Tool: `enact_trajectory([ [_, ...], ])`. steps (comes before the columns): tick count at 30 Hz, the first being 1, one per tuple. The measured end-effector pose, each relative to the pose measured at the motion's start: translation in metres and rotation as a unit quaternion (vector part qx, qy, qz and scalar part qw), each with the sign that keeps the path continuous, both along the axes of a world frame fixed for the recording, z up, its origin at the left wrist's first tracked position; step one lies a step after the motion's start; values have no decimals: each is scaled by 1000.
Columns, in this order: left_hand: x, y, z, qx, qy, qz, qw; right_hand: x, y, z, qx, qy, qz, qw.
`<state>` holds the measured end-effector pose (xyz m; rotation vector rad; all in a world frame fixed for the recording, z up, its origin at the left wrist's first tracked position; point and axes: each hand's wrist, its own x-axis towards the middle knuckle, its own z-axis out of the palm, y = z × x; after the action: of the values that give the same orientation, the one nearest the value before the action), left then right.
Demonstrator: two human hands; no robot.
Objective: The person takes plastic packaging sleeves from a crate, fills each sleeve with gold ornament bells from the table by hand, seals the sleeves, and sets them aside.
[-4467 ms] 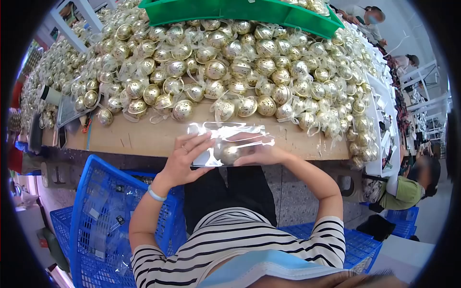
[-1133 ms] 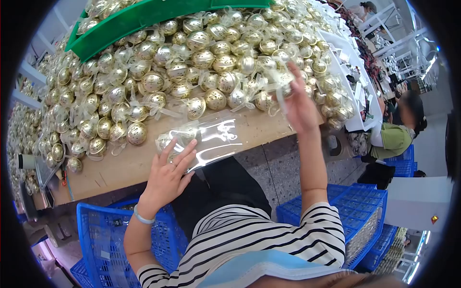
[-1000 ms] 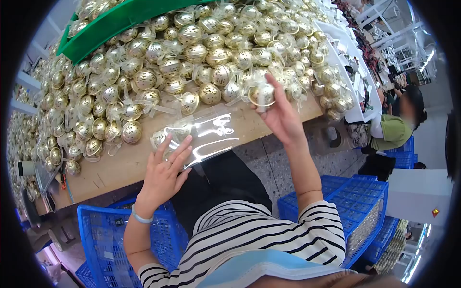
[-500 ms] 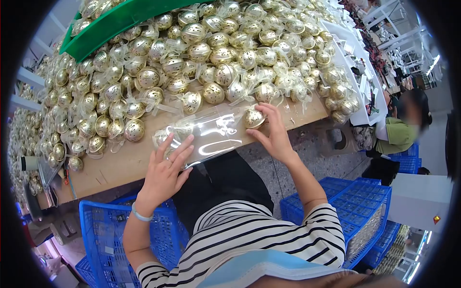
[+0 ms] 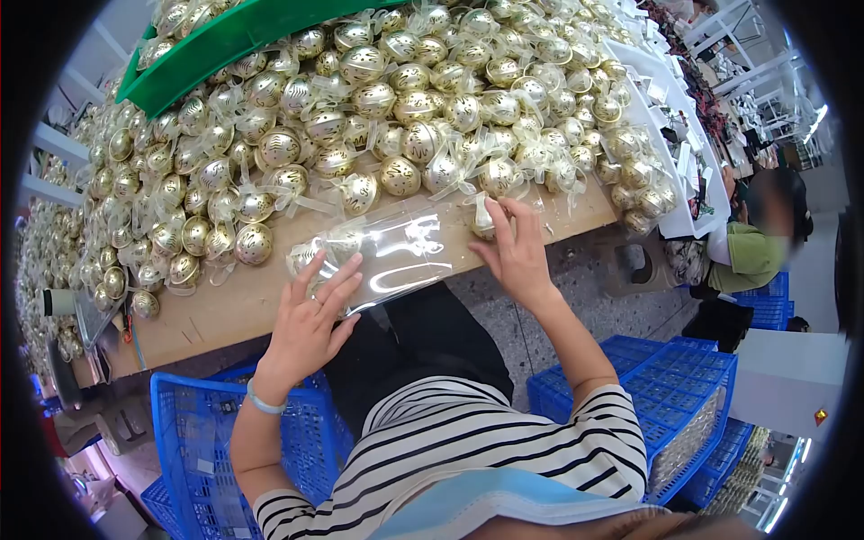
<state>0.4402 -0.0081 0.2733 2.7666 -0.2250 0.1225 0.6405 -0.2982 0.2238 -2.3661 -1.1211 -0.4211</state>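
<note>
A clear plastic bag [image 5: 400,247] lies on the brown table, its left end bulging around pale gold balls with ribbon. My left hand [image 5: 315,315] rests on that end with its fingers spread. At the right of the bag, my right hand [image 5: 515,247] has its fingers curled round a gold ball with a white ribbon [image 5: 484,218]. The ball touches the table near the bag's right end. Behind both hands spreads a large heap of gold balls with sheer ribbons [image 5: 373,99].
A green tray [image 5: 261,34] stands on the heap at the back. A white bin [image 5: 697,193] is at the right, near a person in green [image 5: 754,256]. Blue crates stand at the left [image 5: 243,450] and right [image 5: 630,378], below the table [image 5: 225,319].
My right hand has brought a ball from the heap to beside the bag and turned it, so its white ribbon now shows. My left hand has stayed on the bag.
</note>
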Motion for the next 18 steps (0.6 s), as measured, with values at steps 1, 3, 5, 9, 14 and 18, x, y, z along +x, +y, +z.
enact_trajectory([
  [1, 0, 1, 0, 4, -2, 0, 1000, 2, 3, -3, 23, 29, -6, 999],
  [3, 0, 1, -1, 8, -6, 5, 1000, 6, 6, -3, 46, 136, 79, 986],
  [5, 1, 1, 0, 1, -7, 3, 1000, 6, 15, 5, 60, 258, 166, 950],
  [9, 1, 4, -2, -5, -7, -2, 1000, 25, 41, 12, 50, 452, 321, 831],
  [14, -2, 3, 2, -20, 19, 0, 1000, 36, 86, 16, -36, 438, 429, 790],
  [18, -2, 3, 2, -15, 21, 3, 1000, 41, 91, 25, -51, 480, 433, 761],
])
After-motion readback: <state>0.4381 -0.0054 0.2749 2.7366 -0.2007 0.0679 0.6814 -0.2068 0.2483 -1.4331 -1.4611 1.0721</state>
